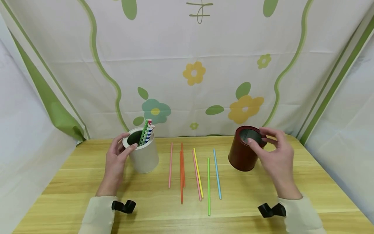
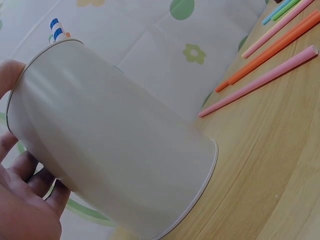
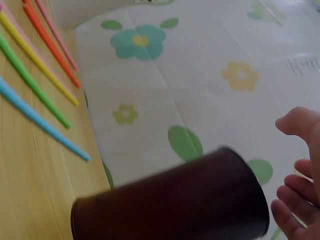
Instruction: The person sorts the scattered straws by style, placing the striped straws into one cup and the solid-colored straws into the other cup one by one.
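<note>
My left hand (image 1: 117,159) grips a white cylindrical can (image 1: 144,159) near its top, thumb at the rim and fingers along the far left side. Patterned paper straws (image 1: 146,133), green, red and blue-striped, lean inside that can. In the left wrist view the can (image 2: 115,135) looks tilted by the camera's angle, with the fingers (image 2: 37,175) against its side. My right hand (image 1: 276,154) hovers at the top of a dark red can (image 1: 243,154), thumb and fingers spread. The right wrist view shows a gap between the hand (image 3: 300,175) and the red can (image 3: 175,200).
Plain straws lie on the wooden table (image 1: 163,217) between the cans: pink (image 1: 170,165), orange (image 1: 181,175), yellow (image 1: 198,172), green (image 1: 208,187) and blue (image 1: 217,174). A flower-printed cloth (image 1: 175,42) hangs behind the table and along both sides.
</note>
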### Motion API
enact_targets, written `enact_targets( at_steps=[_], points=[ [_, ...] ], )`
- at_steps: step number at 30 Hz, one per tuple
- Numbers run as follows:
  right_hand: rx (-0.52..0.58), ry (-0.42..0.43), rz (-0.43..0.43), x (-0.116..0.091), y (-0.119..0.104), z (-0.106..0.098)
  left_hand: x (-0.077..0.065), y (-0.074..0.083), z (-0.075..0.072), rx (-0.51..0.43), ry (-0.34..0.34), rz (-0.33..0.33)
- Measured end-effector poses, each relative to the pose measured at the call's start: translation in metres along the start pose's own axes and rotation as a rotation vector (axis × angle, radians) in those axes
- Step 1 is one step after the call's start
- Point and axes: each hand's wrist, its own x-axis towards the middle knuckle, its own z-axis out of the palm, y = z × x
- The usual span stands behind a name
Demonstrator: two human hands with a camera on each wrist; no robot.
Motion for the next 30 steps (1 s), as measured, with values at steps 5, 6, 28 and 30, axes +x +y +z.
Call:
enact_targets(
  at_steps=[5,6,28,30],
  points=[
    [-0.118,-0.134,0.119,0.007,0.021,-0.013,0.001,0.0,-0.001,-0.004,0.007,0.007],
    [-0.131,-0.186,0.152,0.008,0.024,-0.014,0.0,0.0,-0.001,-0.004,0.009,0.008],
    [-0.137,-0.303,0.221,0.009,0.043,-0.008,-0.002,0.001,-0.001,0.008,-0.005,-0.025],
    [-0.134,-0.287,0.221,0.008,0.045,-0.008,-0.002,0.001,0.001,0.007,-0.009,-0.024]
  ],
)
